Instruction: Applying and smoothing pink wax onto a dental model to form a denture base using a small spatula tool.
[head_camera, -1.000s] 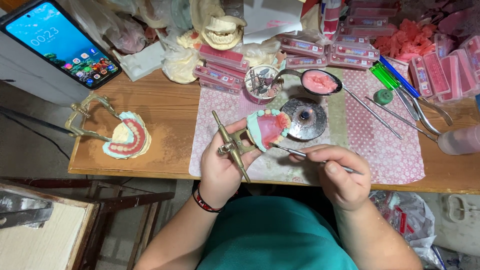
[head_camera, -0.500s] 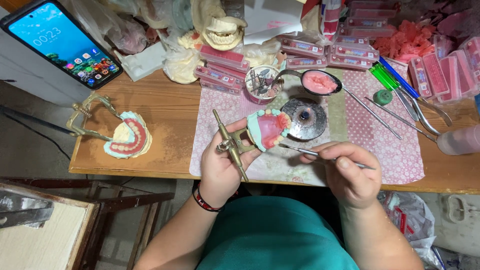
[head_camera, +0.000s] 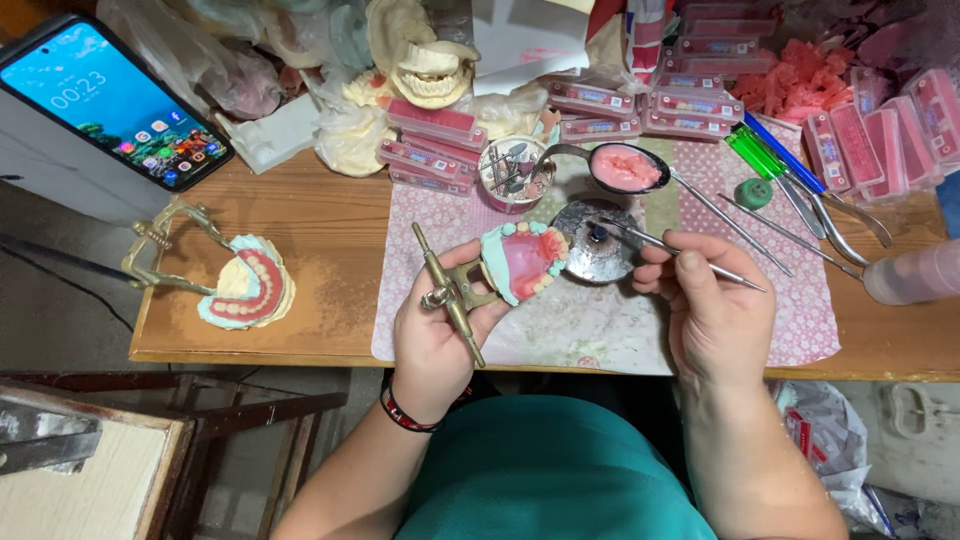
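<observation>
2 bare hands work over a wooden counter (head_camera: 330, 215) seen from above. The left hand (head_camera: 440, 320), with a dark beaded bracelet (head_camera: 405, 412) at the wrist, has its fingers wrapped around a brass dental articulator (head_camera: 452, 292) that carries a denture model (head_camera: 523, 260): pale green plaster, pink wax and a row of small teeth, tilted up toward the camera. The right hand (head_camera: 705, 305) has its fingers pinched narrow around a thin metal wax tool (head_camera: 680, 250), whose tip reaches over a small round metal burner (head_camera: 592, 240) just right of the model. Model and burner sit above a pink patterned mat (head_camera: 640, 320) near the front edge of the counter.

Behind the burner lies a spoon of pink wax (head_camera: 622, 166) and a round tin of small instruments (head_camera: 512, 172). Stacks of pink tooth cards (head_camera: 640, 105) run along the back, with plaster jaw casts (head_camera: 428, 70) to their left. Further right are a green marker (head_camera: 752, 152), more slim metal tools and pliers (head_camera: 840, 215). On the far left of the counter rests a second articulator with denture model (head_camera: 235, 285), well apart from the hands. A smartphone (head_camera: 115, 100) with a lit screen lies at the top left corner.
</observation>
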